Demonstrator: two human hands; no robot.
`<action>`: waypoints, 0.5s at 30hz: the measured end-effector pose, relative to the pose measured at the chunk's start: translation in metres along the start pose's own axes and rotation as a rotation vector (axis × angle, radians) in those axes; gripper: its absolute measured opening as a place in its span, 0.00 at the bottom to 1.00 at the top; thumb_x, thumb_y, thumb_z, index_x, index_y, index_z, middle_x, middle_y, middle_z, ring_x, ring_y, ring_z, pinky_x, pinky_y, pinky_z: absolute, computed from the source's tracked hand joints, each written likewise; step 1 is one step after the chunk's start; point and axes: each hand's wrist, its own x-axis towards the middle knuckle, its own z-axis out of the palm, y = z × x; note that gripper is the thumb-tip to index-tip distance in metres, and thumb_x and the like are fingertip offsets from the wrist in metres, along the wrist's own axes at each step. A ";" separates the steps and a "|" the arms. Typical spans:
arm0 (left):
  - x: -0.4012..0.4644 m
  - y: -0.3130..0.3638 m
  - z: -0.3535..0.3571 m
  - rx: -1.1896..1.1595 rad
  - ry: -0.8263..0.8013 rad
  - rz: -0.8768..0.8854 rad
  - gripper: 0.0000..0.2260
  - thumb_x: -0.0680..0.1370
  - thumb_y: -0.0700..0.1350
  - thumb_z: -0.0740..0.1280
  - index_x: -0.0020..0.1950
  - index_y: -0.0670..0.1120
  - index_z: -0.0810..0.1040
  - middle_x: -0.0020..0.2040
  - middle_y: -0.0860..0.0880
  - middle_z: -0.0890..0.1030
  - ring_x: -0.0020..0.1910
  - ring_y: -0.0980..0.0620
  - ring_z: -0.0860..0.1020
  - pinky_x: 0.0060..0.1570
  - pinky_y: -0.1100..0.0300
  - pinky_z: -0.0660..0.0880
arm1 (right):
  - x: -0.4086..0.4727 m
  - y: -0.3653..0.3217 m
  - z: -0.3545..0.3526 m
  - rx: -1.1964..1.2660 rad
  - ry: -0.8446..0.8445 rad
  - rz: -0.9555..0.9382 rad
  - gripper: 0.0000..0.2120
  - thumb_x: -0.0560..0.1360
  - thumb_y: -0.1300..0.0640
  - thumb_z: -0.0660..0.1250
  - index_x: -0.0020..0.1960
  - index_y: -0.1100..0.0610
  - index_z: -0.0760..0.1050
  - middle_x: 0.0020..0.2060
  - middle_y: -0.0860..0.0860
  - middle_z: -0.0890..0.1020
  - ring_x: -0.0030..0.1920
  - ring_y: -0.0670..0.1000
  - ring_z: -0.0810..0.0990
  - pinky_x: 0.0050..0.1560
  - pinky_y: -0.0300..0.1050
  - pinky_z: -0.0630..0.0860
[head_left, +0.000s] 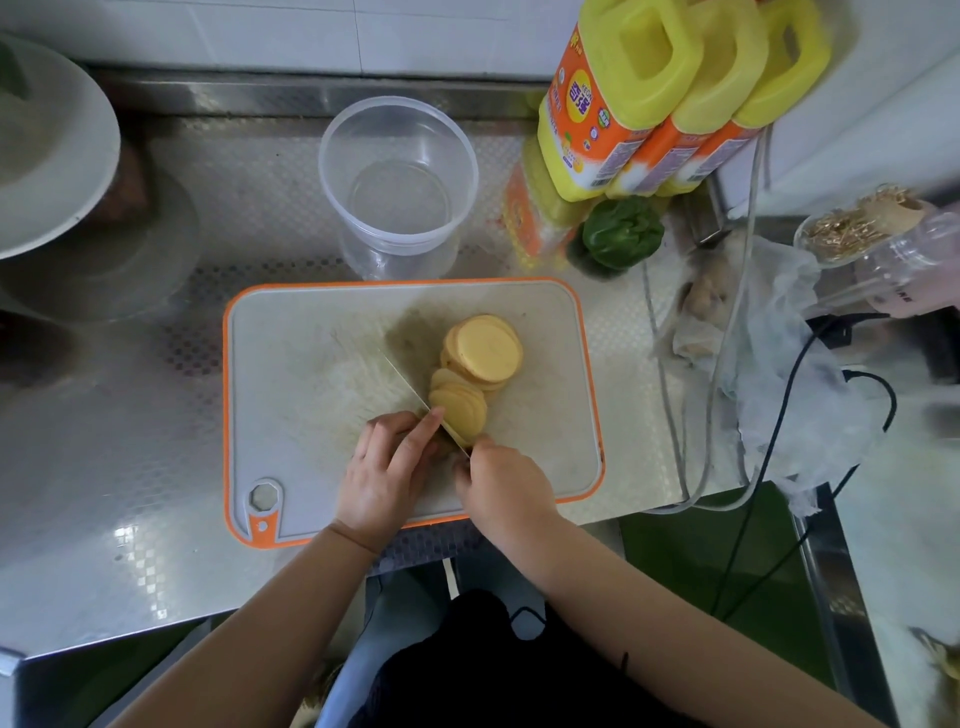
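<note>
A white cutting board (311, 364) with an orange rim lies on the steel counter. Round yellow potato slices (485, 351) are piled at its middle, with a second fanned row of slices (460, 408) nearer me. A knife (408, 384) stands edge-down against that row, its blade running up and to the left. My right hand (506, 491) grips the knife's handle, which it hides. My left hand (387, 467) has curled fingers on the left side of the blade, holding a piece of potato that is mostly hidden under them.
A clear plastic tub (397, 182) stands behind the board. Yellow-and-orange bottles (649, 98) and a green pepper (621, 231) are at the back right. Crumpled plastic bags (789, 364), cables (810, 374) and a jar of toothpicks (852, 228) crowd the right. A large bowl (47, 145) sits far left.
</note>
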 end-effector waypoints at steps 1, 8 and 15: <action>0.000 0.001 0.000 0.005 0.001 0.002 0.16 0.81 0.41 0.63 0.69 0.44 0.71 0.55 0.46 0.72 0.48 0.45 0.73 0.52 0.55 0.72 | 0.001 0.001 -0.003 0.022 -0.012 0.016 0.18 0.81 0.45 0.55 0.51 0.60 0.72 0.44 0.57 0.81 0.45 0.59 0.80 0.41 0.48 0.71; 0.001 0.003 -0.002 -0.071 0.023 -0.050 0.07 0.84 0.45 0.61 0.58 0.42 0.72 0.55 0.44 0.74 0.51 0.45 0.75 0.52 0.57 0.73 | 0.010 0.007 -0.017 0.185 -0.116 0.139 0.26 0.79 0.35 0.44 0.48 0.56 0.69 0.36 0.51 0.76 0.40 0.54 0.77 0.41 0.49 0.73; -0.001 0.012 -0.008 -0.141 -0.049 -0.222 0.11 0.82 0.50 0.62 0.57 0.43 0.71 0.57 0.46 0.72 0.53 0.45 0.76 0.47 0.55 0.77 | -0.009 0.005 -0.004 0.310 0.174 -0.011 0.12 0.77 0.53 0.66 0.57 0.55 0.67 0.51 0.46 0.66 0.43 0.52 0.79 0.44 0.45 0.77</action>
